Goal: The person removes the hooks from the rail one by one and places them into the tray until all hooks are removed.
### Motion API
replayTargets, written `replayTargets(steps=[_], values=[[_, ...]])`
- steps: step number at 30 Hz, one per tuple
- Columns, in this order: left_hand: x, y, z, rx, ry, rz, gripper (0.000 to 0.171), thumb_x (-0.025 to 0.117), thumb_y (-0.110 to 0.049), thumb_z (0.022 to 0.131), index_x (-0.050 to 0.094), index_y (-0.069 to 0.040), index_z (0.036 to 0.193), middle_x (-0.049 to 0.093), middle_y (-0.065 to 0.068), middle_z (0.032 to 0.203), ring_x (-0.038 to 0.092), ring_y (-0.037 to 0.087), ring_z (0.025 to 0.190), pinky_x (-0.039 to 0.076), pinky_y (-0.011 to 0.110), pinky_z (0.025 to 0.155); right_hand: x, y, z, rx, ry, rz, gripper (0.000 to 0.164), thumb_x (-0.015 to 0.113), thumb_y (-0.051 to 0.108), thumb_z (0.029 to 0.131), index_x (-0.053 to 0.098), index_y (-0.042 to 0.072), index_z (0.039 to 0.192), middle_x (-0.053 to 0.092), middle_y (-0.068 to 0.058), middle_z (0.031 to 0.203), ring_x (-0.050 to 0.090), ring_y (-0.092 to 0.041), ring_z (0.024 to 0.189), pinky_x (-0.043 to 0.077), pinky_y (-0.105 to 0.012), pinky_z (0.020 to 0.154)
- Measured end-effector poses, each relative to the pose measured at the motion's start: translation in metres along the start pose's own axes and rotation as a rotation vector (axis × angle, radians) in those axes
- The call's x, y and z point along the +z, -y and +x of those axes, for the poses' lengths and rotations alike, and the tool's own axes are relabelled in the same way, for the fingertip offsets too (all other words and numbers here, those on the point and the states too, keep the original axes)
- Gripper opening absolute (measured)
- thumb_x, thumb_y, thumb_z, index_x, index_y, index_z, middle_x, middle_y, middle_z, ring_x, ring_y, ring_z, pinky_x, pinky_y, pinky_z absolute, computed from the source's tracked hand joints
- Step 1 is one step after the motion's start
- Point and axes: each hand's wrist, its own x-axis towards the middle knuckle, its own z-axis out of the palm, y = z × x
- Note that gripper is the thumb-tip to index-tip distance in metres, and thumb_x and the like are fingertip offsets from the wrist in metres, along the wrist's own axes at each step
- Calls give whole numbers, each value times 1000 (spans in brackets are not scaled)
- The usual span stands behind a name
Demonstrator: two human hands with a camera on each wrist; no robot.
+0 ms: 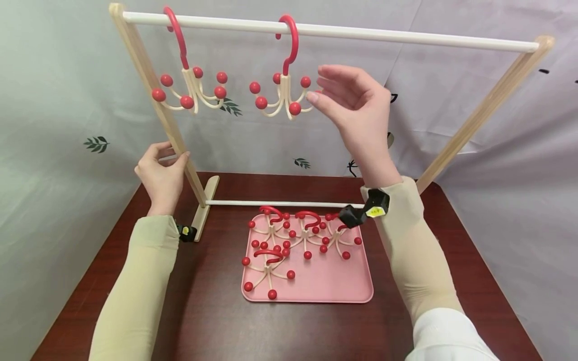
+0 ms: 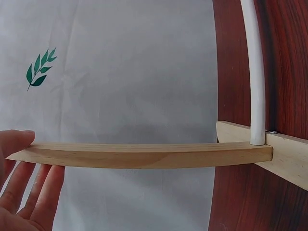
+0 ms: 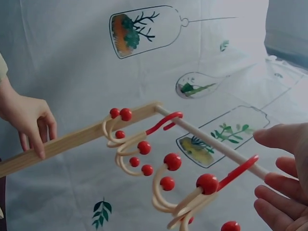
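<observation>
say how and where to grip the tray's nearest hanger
Likely by the red hook, from above on the near side: on this hanger the hook sits topmost, arms and balls splay out all round, and other hangers crowd its far side.

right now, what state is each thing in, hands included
Left hand: gripping wooden post
Right hand: open, holding nothing
Rack: standing on table
Left hanger: hooked on white rail
Second hanger: hooked on same rail
Remaining hangers: lying on tray
Pink tray: flat, partly covered

Cloth-screened indoor space, pale leaf-print backdrop [image 1: 266, 145], dark reddish wood-grain table [image 1: 212, 301], room type unclear
</observation>
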Motion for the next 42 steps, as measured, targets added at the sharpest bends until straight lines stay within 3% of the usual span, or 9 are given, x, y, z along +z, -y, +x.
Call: replayTargets(steps=[6,12,18,29,42], values=[[1,1,-1,-1,0,12,31,80,-26,90,75,-16,119,73,4,110,73,15,94,54,25,91,10,3,24,66,3,-75,34,84,4,82,74,2,114,71,-8,117,68,-17,111,51,-29,99],[1,1,-1,-3,-4,36,32,79,-28,91,74,-17,120,74,3,110,73,14,91,59,27,81,21,0,43,192,-9,-140,35,88,12,81,77,10,113,74,-2,112,70,-14,100,53,-27,73],[1,0,-1,4,-12,48,31,79,-27,91,74,-16,120,74,4,110,73,14,90,59,27,81,29,-2,51,177,-32,-156,29,87,11,83,79,9,110,75,-3,106,71,-13,97,52,-25,83],[0,2,0,-3,-4,39,31,79,-26,91,74,-15,119,74,5,109,73,12,90,60,26,80,37,-5,53,177,-42,-148,18,81,7,88,80,6,105,76,-6,92,69,-22,85,56,-28,78],[1,1,-1,-3,-7,44,30,79,-25,91,74,-15,118,75,4,109,72,12,88,59,26,80,36,-7,52,147,-64,-156,14,79,6,90,79,4,104,76,-7,92,68,-22,83,56,-28,80]])
